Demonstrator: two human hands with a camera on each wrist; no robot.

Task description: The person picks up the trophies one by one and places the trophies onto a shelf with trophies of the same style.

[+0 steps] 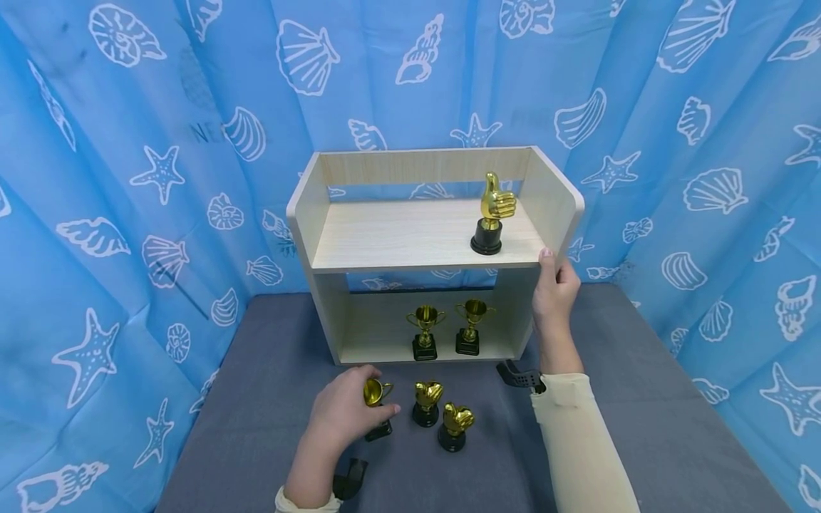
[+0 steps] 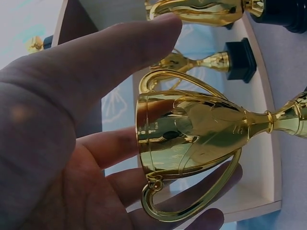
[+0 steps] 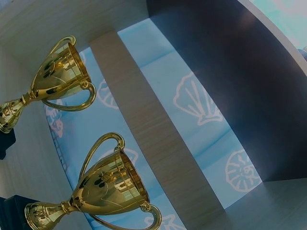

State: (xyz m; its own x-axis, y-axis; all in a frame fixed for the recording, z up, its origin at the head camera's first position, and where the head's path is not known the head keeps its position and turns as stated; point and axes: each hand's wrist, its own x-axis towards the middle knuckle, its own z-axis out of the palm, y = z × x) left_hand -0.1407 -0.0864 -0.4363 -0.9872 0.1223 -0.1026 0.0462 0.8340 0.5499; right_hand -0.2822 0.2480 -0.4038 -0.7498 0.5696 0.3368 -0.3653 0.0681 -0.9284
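Near the front left of the table, my left hand (image 1: 343,410) is spread around a gold two-handled trophy cup (image 2: 192,129) on a black base. Its fingers lie behind the cup and its thumb stretches past the rim, not closed on it. My right hand (image 1: 555,292) grips the right side of a pale wooden two-tier shelf (image 1: 410,267), thumb on the front edge of the upper board. A gold thumbs-up trophy (image 1: 492,214) stands on the upper tier at the right. On the lower tier stand two more trophy cups, one in the middle (image 1: 425,333) and one farther right (image 1: 471,326).
Two thumbs-up trophies stand on the grey table (image 1: 269,427) in front of the shelf: one near the middle (image 1: 426,404), one closer and to its right (image 1: 455,427). A blue shell-patterned curtain (image 1: 160,214) hangs behind and at both sides.
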